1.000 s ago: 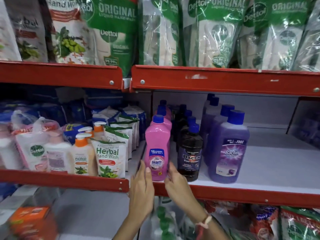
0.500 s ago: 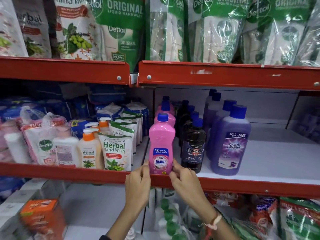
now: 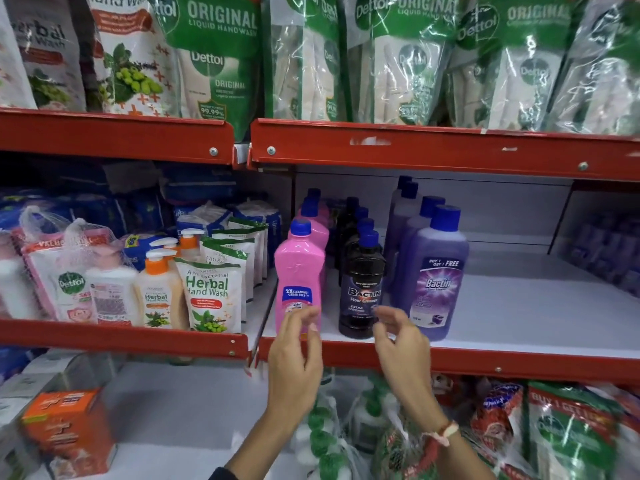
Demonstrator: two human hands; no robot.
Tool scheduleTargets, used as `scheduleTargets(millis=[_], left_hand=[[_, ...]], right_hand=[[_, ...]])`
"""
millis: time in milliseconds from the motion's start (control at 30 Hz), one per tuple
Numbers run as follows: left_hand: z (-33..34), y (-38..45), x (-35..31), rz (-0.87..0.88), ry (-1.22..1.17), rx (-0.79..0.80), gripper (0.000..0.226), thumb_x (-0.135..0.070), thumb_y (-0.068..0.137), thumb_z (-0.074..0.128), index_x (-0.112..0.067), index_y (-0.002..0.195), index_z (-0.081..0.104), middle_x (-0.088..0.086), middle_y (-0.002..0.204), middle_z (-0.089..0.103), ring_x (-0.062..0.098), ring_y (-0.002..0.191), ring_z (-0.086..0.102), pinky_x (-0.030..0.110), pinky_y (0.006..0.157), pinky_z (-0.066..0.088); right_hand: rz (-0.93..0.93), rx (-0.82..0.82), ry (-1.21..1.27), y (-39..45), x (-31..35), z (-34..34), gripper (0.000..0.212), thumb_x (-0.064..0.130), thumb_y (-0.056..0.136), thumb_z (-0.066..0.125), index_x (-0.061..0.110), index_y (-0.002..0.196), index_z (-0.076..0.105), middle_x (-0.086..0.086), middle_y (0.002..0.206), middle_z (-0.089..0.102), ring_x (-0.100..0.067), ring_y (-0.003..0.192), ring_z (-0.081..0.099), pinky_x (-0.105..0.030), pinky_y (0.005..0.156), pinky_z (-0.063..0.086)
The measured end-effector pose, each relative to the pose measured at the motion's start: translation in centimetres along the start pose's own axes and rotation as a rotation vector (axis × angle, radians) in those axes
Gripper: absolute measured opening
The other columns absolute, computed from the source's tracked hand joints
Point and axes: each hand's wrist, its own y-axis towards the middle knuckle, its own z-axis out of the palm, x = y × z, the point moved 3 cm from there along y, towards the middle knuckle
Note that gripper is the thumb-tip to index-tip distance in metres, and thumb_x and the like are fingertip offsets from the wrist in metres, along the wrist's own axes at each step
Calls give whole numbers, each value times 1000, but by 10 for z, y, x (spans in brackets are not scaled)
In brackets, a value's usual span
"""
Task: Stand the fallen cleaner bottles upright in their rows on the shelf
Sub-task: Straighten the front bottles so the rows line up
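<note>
Three rows of cleaner bottles stand upright on the middle shelf (image 3: 519, 362). The front pink bottle (image 3: 298, 268) has a blue cap. Beside it stands a black Bactin bottle (image 3: 363, 289), then a purple Bactin bottle (image 3: 434, 271). My left hand (image 3: 298, 358) hovers in front of the pink bottle's base, fingers loosely curled and blurred, holding nothing. My right hand (image 3: 398, 337) is raised in front of the black bottle's base, fingers apart, not gripping it. No bottle lies fallen in view.
Herbal hand wash pouches (image 3: 207, 296) and pump bottles (image 3: 159, 292) fill the left bay. Green Dettol refill packs (image 3: 398, 57) hang over the upper shelf lip. White shelf surface (image 3: 540, 306) lies right of the purple row. An orange box (image 3: 69, 431) sits below left.
Both hands have let go of the pink bottle and drawn back a little. My right hand has shifted right, in front of the black bottle. The view has moved closer.
</note>
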Motion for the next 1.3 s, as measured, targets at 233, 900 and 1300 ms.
scheduleTargets(millis=[233,900,1300], left_hand=[[59,18,-6,-254,37,242,57,-34,98,37,-14,148,18,1,156,25,15,144,25,30,119,19],[42,2,-15,-174,164,192,45,-25,94,48,-20,138,43,17,117,68,26,105,66,27,90,48],[65,-22,-43,105,206,12,32,-21,92,43,-22,123,53,-11,128,46,-6,121,40,2,103,22]], right_hand=[[113,275,46,22,-14,2,58,32,98,42,9,149,25,-9,153,36,-21,138,38,-31,111,30],[-34,365,13,8,-16,-16,55,43,96,41,26,147,31,-10,119,69,-22,109,63,-34,90,47],[37,230,139,11,-29,-58,26,25,94,53,22,114,68,11,88,71,-25,98,68,-27,72,54]])
